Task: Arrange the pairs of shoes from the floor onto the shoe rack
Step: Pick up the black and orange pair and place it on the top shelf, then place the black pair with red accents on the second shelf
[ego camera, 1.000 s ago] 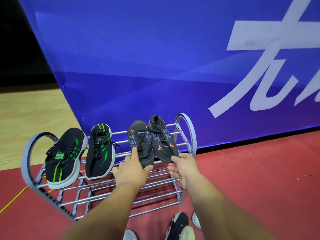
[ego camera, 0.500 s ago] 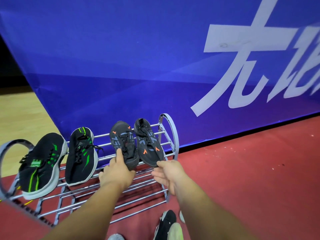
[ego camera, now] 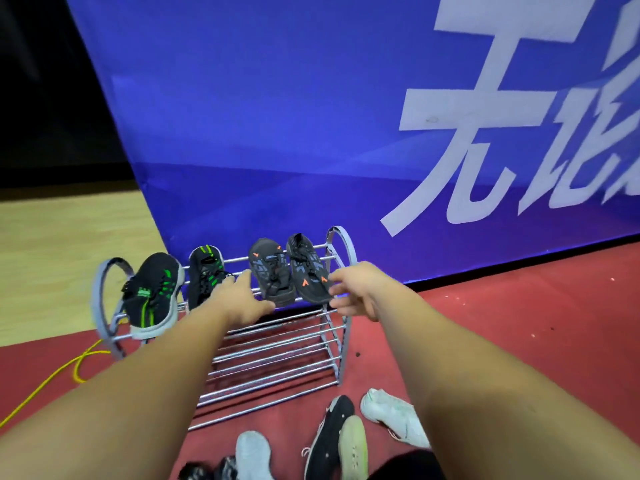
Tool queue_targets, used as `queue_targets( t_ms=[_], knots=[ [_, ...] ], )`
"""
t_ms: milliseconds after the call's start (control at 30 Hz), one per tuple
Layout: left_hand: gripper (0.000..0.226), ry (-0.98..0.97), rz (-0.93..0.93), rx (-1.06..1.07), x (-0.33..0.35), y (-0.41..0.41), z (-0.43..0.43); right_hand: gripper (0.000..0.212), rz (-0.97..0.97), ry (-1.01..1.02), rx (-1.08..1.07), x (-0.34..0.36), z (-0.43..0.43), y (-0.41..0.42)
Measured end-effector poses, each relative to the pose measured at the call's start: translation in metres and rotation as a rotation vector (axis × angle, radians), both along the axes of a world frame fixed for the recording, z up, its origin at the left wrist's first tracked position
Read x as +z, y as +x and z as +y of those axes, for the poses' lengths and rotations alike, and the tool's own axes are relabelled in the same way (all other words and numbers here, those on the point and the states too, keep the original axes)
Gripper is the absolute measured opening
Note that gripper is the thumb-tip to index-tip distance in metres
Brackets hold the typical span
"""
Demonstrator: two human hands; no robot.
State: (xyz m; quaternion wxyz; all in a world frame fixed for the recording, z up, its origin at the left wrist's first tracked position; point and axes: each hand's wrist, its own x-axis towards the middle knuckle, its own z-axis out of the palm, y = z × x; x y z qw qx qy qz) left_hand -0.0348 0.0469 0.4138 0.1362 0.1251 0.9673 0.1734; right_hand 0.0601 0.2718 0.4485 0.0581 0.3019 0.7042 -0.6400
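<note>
Shoe rack (ego camera: 343, 348) is standing on the red floor (ego camera: 519, 323), backing onto the blue banner (ego camera: 277, 116). The top tier is carrying four shoes, toes pointing to 12 o'clock. The green-striped pair (ego camera: 152, 296) is sitting at the 9 o'clock end. The orange-marked pair (ego camera: 308, 271) is sitting at the 3 o'clock end, its two shoes lying side by side and touching. Left hand (ego camera: 242, 299) is reaching in at 7 o'clock of the orange-marked pair, grip apart, thumb up and fingers straight. It is ending just beside the heel of that pair's 9 o'clock shoe; cannot tell if it is touching. Right hand (ego camera: 360, 292) is hovering at 4 o'clock of the same pair, grip apart, fingers loosely bent and wrapping nothing. Its fingertips (ego camera: 334, 292) are sitting right at the heel of the 3 o'clock shoe; contact is unclear. More shoes are lying on the floor at 6 o'clock of the rack. A black shoe (ego camera: 329, 434) is lying there with a pale green-soled shoe (ego camera: 353, 445) lying against it. A white shoe (ego camera: 391, 414) is lying at their 3 o'clock and a grey shoe (ego camera: 252, 455) at their 9 o'clock. A yellow cable (ego camera: 69, 368) is running over the floor at 8 o'clock of the rack. Wooden flooring (ego camera: 52, 254) is showing at 9 o'clock.
</note>
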Motion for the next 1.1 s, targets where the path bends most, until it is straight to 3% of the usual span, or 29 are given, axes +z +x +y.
queue_targets(
  t_ms=[200, 333, 500, 600, 800, 1033, 1100],
  knots=[
    [0.094, -0.002, 0.085, 0.017, 0.068, 0.040, -0.089, 0.009, 0.103, 0.195, 0.144, 0.058, -0.050, 0.020],
    [0.075, -0.015, 0.138, 0.090, 0.091, 0.081, -0.154, 0.008, 0.146, 0.417, 0.300, 0.076, -0.093, 0.023],
    [0.095, -0.028, 0.120, 0.259, 0.087, 0.124, -0.236, 0.017, 0.153, 0.899, 0.614, 0.085, -0.160, 0.032],
    [0.099, -0.041, 0.100, 0.339, 0.072, 0.136, -0.264, 0.022, 0.154, 1.029, 0.734, 0.077, -0.190, 0.030],
    [0.102, -0.059, -0.028, 0.331, 0.004, 0.133, -0.283, 0.019, 0.074, 1.031, 0.866, 0.030, -0.219, 0.007],
    [0.096, -0.087, -0.151, 0.302, -0.071, 0.104, -0.286, 0.046, -0.156, 0.878, 0.952, -0.055, -0.220, -0.035],
    [0.096, -0.108, -0.193, 0.318, -0.095, 0.097, -0.289, 0.035, -0.230, 0.833, 1.002, -0.080, -0.222, -0.048]
  ],
)
